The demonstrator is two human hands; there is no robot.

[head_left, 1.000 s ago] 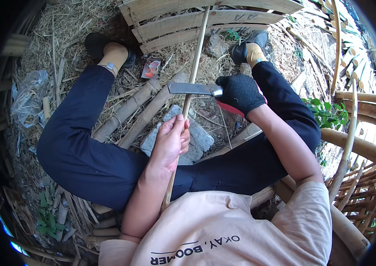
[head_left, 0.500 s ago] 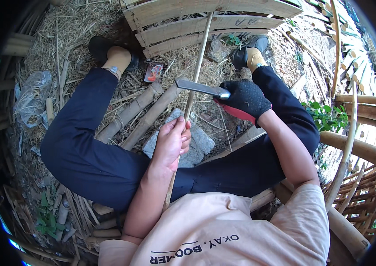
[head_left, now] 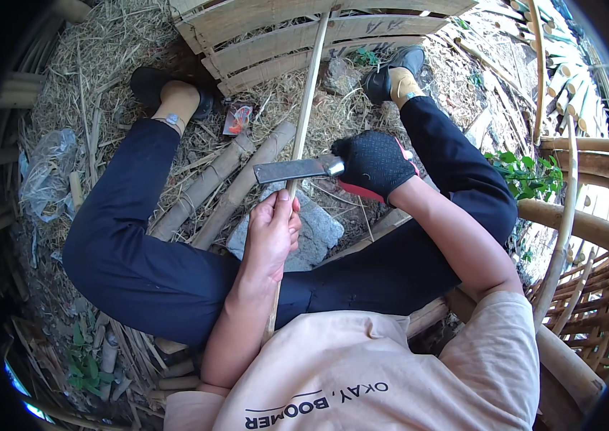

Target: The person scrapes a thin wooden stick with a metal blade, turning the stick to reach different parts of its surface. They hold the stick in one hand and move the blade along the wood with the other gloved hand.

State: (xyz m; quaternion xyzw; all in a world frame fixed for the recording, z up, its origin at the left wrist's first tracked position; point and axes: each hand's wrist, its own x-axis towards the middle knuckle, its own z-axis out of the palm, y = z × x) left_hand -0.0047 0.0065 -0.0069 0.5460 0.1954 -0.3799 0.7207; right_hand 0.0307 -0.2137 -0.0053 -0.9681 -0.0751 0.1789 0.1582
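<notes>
Bamboo is the material throughout: a thin, pale bamboo strip (head_left: 304, 129) runs from near the person's chest, between the knees, away to the slatted bamboo panel (head_left: 297, 36) at the far side. Its long axis lies near-to-far, leaning slightly right at the far end, and that far tip rests on or against the panel.

The bare left hand (head_left: 273, 233) is wrapped around the strip's near part, fingers curled and thumb on top, gripping it firmly. The right hand (head_left: 375, 164), in a black glove with a red cuff, is clenched around the handle of a cleaver-like knife (head_left: 293, 170). The flat grey blade points left and lies across the strip, roughly at right angles to it, just beyond the left fingers; whether the edge is biting into the bamboo cannot be told.

To shave or split cleanly, I would judge the blade should stay at a shallow angle and travel away from the body along the grain, with the left hand kept behind the edge and the strip held steady. The closeness of the bare fingers to the blade is the main hazard.

Below the hands sits a grey stone block (head_left: 311, 230); two thick bamboo poles (head_left: 225, 187) lie on the straw-covered ground to its left.
</notes>
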